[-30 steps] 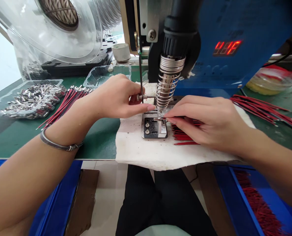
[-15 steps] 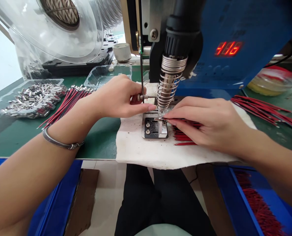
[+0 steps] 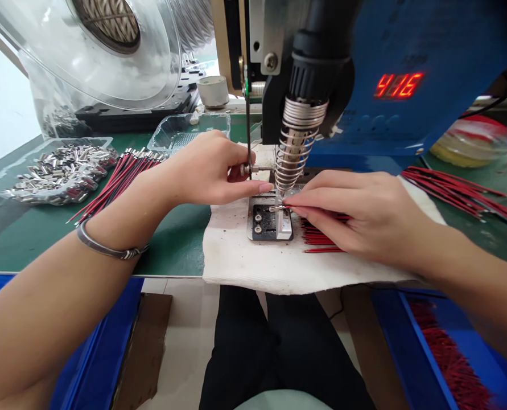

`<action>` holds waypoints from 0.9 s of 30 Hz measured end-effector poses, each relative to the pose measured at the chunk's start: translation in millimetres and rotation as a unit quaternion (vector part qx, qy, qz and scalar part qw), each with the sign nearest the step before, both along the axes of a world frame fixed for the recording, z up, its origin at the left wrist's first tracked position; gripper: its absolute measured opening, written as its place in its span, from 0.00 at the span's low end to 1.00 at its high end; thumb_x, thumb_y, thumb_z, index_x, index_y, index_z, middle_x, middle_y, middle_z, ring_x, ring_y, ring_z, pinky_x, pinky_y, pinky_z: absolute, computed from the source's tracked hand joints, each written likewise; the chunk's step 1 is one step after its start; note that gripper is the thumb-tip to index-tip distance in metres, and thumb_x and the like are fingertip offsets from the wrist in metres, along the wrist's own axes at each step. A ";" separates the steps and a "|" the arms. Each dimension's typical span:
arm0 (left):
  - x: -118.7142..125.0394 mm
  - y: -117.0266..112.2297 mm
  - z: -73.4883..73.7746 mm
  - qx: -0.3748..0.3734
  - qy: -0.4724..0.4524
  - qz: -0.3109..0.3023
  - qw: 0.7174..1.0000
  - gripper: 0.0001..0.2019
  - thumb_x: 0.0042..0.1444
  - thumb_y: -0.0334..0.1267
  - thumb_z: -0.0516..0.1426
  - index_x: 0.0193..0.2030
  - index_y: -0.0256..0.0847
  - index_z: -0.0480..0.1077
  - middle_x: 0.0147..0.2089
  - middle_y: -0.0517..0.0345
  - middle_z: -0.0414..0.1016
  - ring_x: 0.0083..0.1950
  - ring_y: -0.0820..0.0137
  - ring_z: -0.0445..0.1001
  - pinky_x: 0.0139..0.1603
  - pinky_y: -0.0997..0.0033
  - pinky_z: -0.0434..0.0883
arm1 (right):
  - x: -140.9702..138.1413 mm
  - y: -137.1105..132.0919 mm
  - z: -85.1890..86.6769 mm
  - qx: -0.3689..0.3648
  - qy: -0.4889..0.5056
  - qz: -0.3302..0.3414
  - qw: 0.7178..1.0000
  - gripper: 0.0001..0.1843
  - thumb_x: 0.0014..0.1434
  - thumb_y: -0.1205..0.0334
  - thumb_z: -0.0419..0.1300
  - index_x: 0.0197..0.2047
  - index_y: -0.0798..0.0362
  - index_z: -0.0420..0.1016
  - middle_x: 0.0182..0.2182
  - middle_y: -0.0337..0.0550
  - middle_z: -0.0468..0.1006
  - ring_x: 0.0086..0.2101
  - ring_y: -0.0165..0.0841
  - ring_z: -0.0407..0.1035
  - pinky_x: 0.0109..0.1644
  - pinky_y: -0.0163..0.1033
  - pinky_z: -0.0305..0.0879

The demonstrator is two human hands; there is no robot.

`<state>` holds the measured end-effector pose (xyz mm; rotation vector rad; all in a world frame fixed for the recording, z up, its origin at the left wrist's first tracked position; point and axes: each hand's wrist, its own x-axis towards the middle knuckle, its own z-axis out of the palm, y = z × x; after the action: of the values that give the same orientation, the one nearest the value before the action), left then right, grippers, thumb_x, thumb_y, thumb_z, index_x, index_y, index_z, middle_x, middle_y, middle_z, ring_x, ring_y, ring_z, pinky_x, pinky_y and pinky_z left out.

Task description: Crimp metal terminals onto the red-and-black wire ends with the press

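Note:
My right hand [image 3: 355, 213] is closed in a pinch on a red wire [image 3: 292, 208]. A small metal connector [image 3: 276, 209] sits at its end, over the fixture block [image 3: 284, 228] just beneath the soldering iron [image 3: 288, 176]. My left hand [image 3: 213, 168] reaches in from the other side, fingers curled round a small metal knob [image 3: 246, 169] on a rod, thumb stretched toward the iron's tip. Part of the tip is hidden behind clear plastic and fingers. Several red wires [image 3: 321, 242] lie under my right hand on a white cloth [image 3: 244, 265].
A clear tray of metal connectors [image 3: 61, 173] stands left, with red and black wires [image 3: 120, 182] beside it. The blue machine [image 3: 364, 131] rises behind. More wires [image 3: 453, 191] lie right; a blue bin [image 3: 432, 353] sits below the table edge.
The connector has tilted slightly, its free end a little lower than before. Both hands keep nearly the same place and hold. The red display now reads clearly; the view has shifted slightly.

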<state>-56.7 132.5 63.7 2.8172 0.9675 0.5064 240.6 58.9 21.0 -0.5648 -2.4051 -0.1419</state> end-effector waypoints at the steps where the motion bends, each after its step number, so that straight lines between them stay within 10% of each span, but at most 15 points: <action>1: -0.2 0.0 0.1 0.001 -0.002 -0.003 1.000 0.27 0.67 0.66 0.63 0.27 0.52 0.64 0.23 0.60 0.68 0.27 0.64 0.62 0.39 0.54 0.61 | -0.2 -0.1 0.3 0.001 0.002 0.001 1.000 0.12 0.86 0.67 0.65 0.56 0.53 0.93 0.49 0.48 0.95 0.42 0.39 0.90 0.43 0.43 0.84; 20: 2.5 -3.0 0.8 -0.007 0.008 0.011 1.000 0.28 0.66 0.69 0.63 0.26 0.53 0.62 0.21 0.63 0.64 0.27 0.64 0.59 0.41 0.56 0.60 | -1.8 -2.1 3.2 0.013 0.027 -0.015 0.999 0.09 0.80 0.71 0.68 0.50 0.47 0.89 0.44 0.41 0.95 0.39 0.38 0.89 0.42 0.43 0.85; 27: -14.2 -16.3 32.8 0.059 0.023 0.035 0.997 0.20 0.68 0.53 0.66 0.27 0.46 0.74 0.23 0.62 0.72 0.26 0.68 0.66 0.40 0.58 0.61 | 0.6 -7.0 9.8 0.077 0.035 -0.036 0.996 0.09 0.79 0.72 0.70 0.48 0.47 0.86 0.42 0.40 0.93 0.40 0.36 0.88 0.41 0.41 0.80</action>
<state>-70.9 116.2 96.5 2.9195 1.0831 0.5237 241.2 51.9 30.7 -0.5746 -2.2832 -0.3309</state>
